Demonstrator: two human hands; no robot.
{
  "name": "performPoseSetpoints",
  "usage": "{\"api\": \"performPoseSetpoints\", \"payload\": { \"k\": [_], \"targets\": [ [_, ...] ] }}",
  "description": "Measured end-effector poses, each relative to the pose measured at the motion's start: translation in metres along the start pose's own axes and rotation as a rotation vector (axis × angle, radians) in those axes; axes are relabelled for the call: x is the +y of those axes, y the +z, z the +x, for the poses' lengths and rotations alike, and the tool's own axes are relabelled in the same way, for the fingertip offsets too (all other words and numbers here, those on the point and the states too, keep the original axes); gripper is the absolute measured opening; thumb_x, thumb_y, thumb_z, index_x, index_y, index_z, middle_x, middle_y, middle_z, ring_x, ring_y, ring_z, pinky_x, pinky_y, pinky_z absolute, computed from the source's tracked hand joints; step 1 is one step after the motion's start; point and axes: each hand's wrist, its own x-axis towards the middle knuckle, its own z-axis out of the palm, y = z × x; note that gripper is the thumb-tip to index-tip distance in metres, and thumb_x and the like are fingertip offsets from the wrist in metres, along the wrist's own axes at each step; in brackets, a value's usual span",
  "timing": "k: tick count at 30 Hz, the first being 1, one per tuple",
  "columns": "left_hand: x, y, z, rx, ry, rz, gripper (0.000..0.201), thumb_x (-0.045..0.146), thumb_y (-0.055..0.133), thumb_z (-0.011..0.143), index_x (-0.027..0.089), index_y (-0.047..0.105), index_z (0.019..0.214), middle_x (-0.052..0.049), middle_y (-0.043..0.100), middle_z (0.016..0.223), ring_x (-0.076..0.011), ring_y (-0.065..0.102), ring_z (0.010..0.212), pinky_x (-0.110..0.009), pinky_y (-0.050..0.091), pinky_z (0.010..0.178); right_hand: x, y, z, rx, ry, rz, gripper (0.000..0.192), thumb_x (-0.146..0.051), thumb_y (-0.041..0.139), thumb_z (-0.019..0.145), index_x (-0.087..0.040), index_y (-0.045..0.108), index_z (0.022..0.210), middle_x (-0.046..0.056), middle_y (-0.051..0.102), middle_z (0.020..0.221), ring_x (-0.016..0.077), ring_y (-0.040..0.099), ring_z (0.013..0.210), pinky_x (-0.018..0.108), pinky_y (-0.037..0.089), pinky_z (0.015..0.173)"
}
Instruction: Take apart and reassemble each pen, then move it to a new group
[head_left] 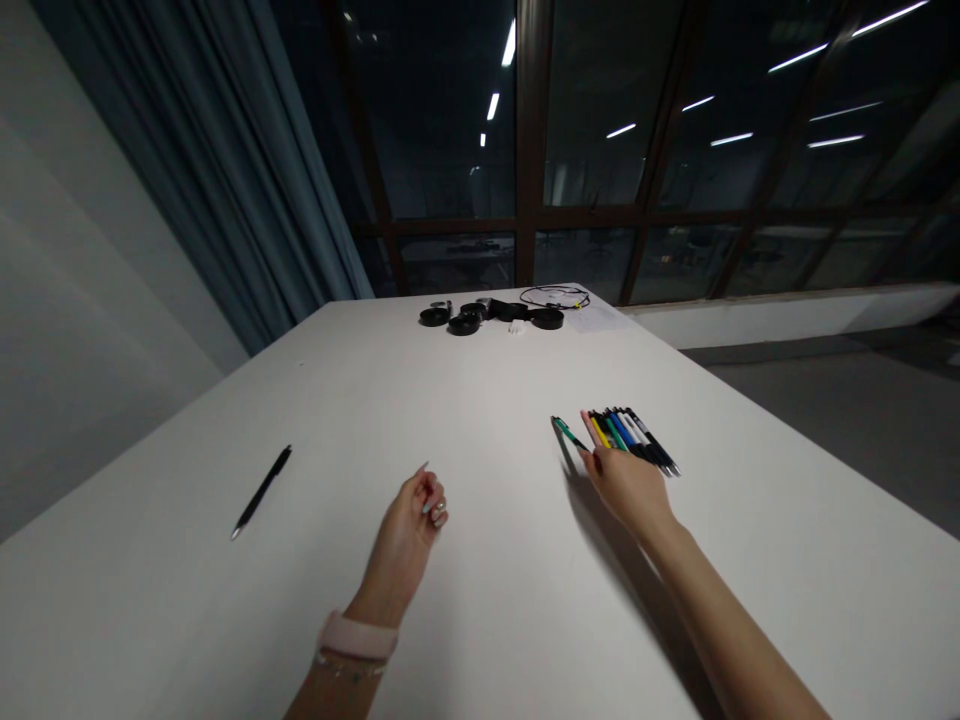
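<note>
My right hand [630, 487] is closed on a slim green pen [568, 432] whose far end sticks out to the left of the fingers. Its near end is hidden by the hand. Just beyond that hand lies a row of several pens [637, 432] side by side, among them pink, yellow, green, blue, white and black ones; the hand covers part of the row. My left hand [414, 510] hovers over the middle of the table, its fingers curled in with nothing visible in them. Off to its left, a single black pen [262, 492] rests at a slant.
The white table [480, 620] runs away from me to dark windows. At its far end are several round black objects [464, 324], a small white item [517, 327], a coiled black cable [555, 297] and a paper sheet [598, 319]. A blue curtain [247, 170] hangs on the left.
</note>
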Motion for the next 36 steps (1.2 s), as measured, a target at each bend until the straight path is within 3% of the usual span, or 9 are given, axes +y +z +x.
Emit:
{"api": "performPoseSetpoints", "payload": {
  "k": [5,11,18,23,25,27,31,36],
  "targets": [
    [-0.002,-0.002,0.001,-0.037,0.012,-0.003,0.029,0.024,0.067,0.078,0.018,0.045,0.060,0.009,0.039,0.050,-0.0039,0.032,0.041,-0.017,0.030,0.040,0.014,0.007,0.007,-0.115,0.086,-0.026,0.043,-0.044,0.044,0.097,-0.013,0.075,0.094,0.022,0.075,0.094,0.0317,0.073,0.086,0.036,0.051,0.068],
    [-0.002,-0.002,0.002,-0.037,0.016,0.016,0.032,0.025,0.071,0.076,0.019,0.043,0.060,0.009,0.039,0.050,-0.0040,0.032,0.042,-0.017,0.030,0.040,0.025,0.011,0.012,-0.153,0.115,0.002,0.044,-0.045,0.046,0.097,-0.013,0.075,0.095,0.019,0.076,0.086,0.0302,0.073,0.087,0.036,0.052,0.071],
    [-0.001,-0.001,0.003,-0.014,0.001,0.017,0.032,0.026,0.067,0.076,0.019,0.042,0.057,0.009,0.038,0.046,-0.0042,0.030,0.040,-0.018,0.028,0.039,0.026,0.010,0.013,-0.139,0.121,0.015,0.044,-0.046,0.048,0.095,-0.013,0.075,0.090,0.017,0.075,0.078,0.0301,0.073,0.081,0.035,0.051,0.068],
    [-0.002,-0.002,0.004,-0.013,0.007,0.017,0.031,0.026,0.069,0.073,0.019,0.043,0.057,0.009,0.039,0.046,-0.0041,0.030,0.040,-0.017,0.028,0.039,0.009,0.007,0.008,-0.049,0.039,0.052,0.052,-0.045,0.036,0.100,-0.015,0.073,0.079,0.016,0.075,0.084,0.0269,0.071,0.080,0.030,0.044,0.062],
    [-0.002,-0.002,0.004,-0.014,0.016,0.024,0.031,0.027,0.071,0.071,0.019,0.044,0.058,0.009,0.040,0.047,-0.0039,0.031,0.040,-0.017,0.028,0.039,-0.005,0.012,0.002,0.024,-0.073,0.197,0.055,-0.046,0.034,0.101,-0.019,0.067,0.067,0.010,0.073,0.073,0.0222,0.069,0.073,0.027,0.041,0.060],
    [-0.003,-0.001,0.004,-0.015,0.025,0.036,0.032,0.028,0.073,0.068,0.019,0.044,0.058,0.010,0.040,0.047,-0.0037,0.031,0.041,-0.017,0.028,0.039,-0.021,0.023,-0.007,0.047,-0.191,0.478,0.057,-0.049,0.035,0.099,-0.020,0.058,0.056,0.005,0.067,0.059,0.0174,0.063,0.060,0.026,0.038,0.058],
    [-0.004,-0.003,0.004,-0.009,0.055,0.082,0.037,0.033,0.077,0.060,0.020,0.043,0.057,0.010,0.040,0.046,-0.0040,0.032,0.041,-0.017,0.029,0.039,-0.052,0.051,-0.026,-0.135,-0.250,1.039,0.062,-0.063,0.038,0.094,-0.021,0.049,0.049,-0.001,0.053,0.045,0.0110,0.046,0.042,0.024,0.035,0.049],
    [-0.009,-0.010,0.010,0.011,0.106,0.185,0.042,0.043,0.080,0.052,0.020,0.045,0.055,0.010,0.043,0.046,-0.0040,0.035,0.042,-0.017,0.030,0.041,-0.067,0.069,-0.031,-0.235,-0.257,1.241,0.066,-0.074,0.045,0.085,-0.022,0.046,0.044,-0.003,0.046,0.040,0.0098,0.040,0.039,0.025,0.033,0.047]
  ]
}}
